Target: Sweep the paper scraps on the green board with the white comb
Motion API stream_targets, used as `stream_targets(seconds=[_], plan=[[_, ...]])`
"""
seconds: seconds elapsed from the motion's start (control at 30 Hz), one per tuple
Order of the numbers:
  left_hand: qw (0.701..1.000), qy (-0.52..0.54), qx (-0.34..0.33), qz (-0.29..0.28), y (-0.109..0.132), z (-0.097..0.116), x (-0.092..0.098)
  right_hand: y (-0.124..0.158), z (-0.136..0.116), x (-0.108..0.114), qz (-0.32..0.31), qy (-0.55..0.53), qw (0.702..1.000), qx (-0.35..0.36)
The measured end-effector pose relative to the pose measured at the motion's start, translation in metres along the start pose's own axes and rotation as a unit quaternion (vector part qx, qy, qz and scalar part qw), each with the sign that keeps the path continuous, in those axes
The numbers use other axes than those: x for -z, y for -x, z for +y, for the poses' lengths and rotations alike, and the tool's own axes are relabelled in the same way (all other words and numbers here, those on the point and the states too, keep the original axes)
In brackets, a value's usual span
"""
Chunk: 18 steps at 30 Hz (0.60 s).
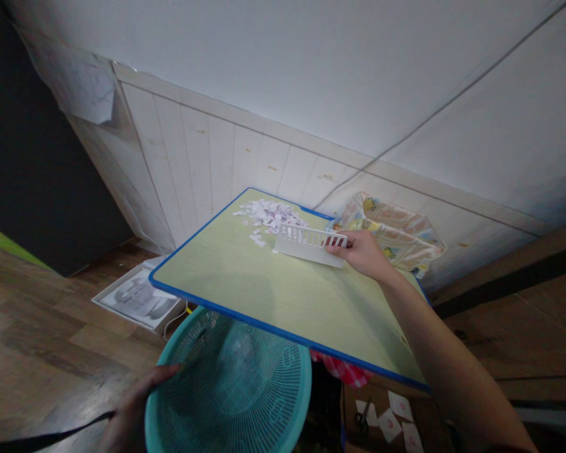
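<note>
My right hand grips one end of a white slotted plastic tray that rests on a yellow-green table with a blue edge. Just beyond the tray lies a pile of small white paper scraps near the table's far corner. My left hand holds the rim of a teal mesh basket, which sits below the table's near edge. The fingers of my left hand curl over the basket's rim.
A patterned cloth or bag lies at the table's far right against the white panelled wall. A framed picture lies on the wooden floor at the left. Several paper cards lie under the table.
</note>
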State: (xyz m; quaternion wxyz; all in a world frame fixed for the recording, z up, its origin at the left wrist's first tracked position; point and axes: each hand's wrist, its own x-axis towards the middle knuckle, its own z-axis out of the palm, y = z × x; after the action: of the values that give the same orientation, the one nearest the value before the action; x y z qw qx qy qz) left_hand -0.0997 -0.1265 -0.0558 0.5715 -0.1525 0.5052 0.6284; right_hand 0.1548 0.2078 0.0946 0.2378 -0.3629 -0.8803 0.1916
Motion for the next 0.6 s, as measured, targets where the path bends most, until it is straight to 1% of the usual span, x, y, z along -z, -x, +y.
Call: stream_targets(seconds=[0.1, 0.17, 0.3, 0.37, 0.5, 0.6], plan=[[0.999, -0.019, -0.027, 0.015, 0.004, 0.0, -0.005, 0.004, -0.006, 0.002, -0.001, -0.005, 1.0, 0.006], [0.999, -0.019, -0.034, 0.019, 0.006, 0.0, -0.007, 0.007, -0.009, 0.004, -0.006, -0.004, 1.0, 0.011], [0.999, -0.02, -0.033, 0.016, 0.006, -0.001, -0.006, 0.012, -0.012, 0.007, -0.032, 0.0, 0.999, 0.011], [0.999, -0.025, -0.035, 0.01, 0.005, 0.0, -0.005, 0.013, -0.013, 0.008, -0.03, -0.002, 1.0, 0.008], [0.999, -0.029, -0.026, 0.002, 0.004, 0.001, -0.003, 0.009, -0.015, 0.005, -0.004, 0.014, 1.0, 0.003], [0.999, -0.027, -0.021, -0.007, 0.001, 0.0, -0.001, 0.007, -0.017, 0.003, -0.023, 0.028, 0.999, 0.01]])
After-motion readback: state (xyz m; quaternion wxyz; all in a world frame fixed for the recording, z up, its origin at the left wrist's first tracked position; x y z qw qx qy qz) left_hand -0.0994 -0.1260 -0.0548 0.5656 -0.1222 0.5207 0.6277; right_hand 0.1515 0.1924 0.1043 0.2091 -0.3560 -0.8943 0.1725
